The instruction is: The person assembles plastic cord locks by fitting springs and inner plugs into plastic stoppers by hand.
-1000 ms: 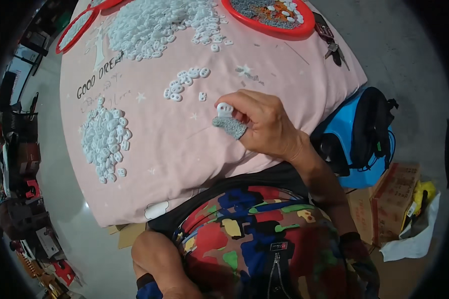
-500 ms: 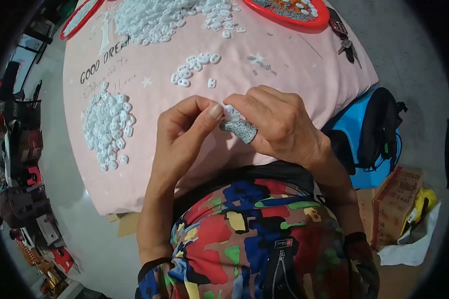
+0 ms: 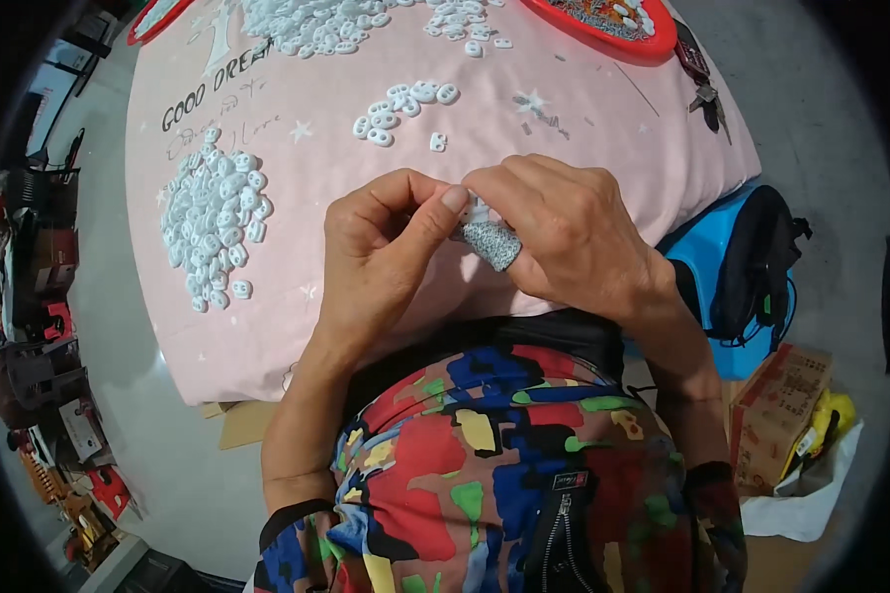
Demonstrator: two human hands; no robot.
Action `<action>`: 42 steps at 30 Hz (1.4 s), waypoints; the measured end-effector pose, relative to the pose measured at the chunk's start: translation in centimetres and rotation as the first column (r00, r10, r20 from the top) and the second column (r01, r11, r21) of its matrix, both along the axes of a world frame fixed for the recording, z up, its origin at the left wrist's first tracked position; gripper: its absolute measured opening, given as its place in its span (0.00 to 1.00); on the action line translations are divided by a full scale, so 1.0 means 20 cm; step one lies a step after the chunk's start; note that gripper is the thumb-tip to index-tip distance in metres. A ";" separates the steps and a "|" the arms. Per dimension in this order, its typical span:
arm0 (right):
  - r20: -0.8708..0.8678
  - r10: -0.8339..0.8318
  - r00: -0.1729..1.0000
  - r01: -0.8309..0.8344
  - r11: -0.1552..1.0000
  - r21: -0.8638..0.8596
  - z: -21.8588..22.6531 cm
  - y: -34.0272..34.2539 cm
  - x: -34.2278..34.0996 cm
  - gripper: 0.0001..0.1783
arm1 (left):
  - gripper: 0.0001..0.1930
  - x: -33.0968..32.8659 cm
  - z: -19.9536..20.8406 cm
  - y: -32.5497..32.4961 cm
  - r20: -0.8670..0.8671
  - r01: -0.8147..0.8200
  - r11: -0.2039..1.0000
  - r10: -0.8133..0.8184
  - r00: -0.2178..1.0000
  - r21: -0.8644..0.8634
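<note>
Over the near part of the pink cloth, my two hands meet. My right hand [image 3: 576, 232] grips a small white plastic piece [image 3: 476, 210] between its fingers. A grey speckled fabric cover [image 3: 492, 246] sits at those fingers, seemingly around one of them. The thumb and forefinger of my left hand [image 3: 391, 242] are pinched together at the piece's left edge; whatever they hold is hidden. Just beyond my hands lie a single white piece [image 3: 438, 142] and a short cluster of white two-holed pieces [image 3: 381, 122].
A heap of white pieces [image 3: 213, 212] lies at left, a larger heap [image 3: 311, 22] at the far side. Far right stands a red-rimmed tray [image 3: 603, 42] with small metal parts, beside keys [image 3: 705, 99]. A blue container [image 3: 697, 272] and cardboard box [image 3: 783, 415] stand right of the table.
My view has shifted slightly, so the table's contents sit a little higher in the picture. Both hands stay together at the white piece, the left pinch pressed close against it.
</note>
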State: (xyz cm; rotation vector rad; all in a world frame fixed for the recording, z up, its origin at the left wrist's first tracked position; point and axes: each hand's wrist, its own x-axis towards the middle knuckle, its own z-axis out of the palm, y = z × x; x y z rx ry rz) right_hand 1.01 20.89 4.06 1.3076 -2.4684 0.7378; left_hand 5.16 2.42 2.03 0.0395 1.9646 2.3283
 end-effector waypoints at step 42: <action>0.305 0.145 0.941 -0.106 0.984 -0.141 -0.02 0.01 -0.03 0.14 | 0.08 0.01 -0.03 -0.05 0.012 0.023 0.999 -0.022 1.000 -0.049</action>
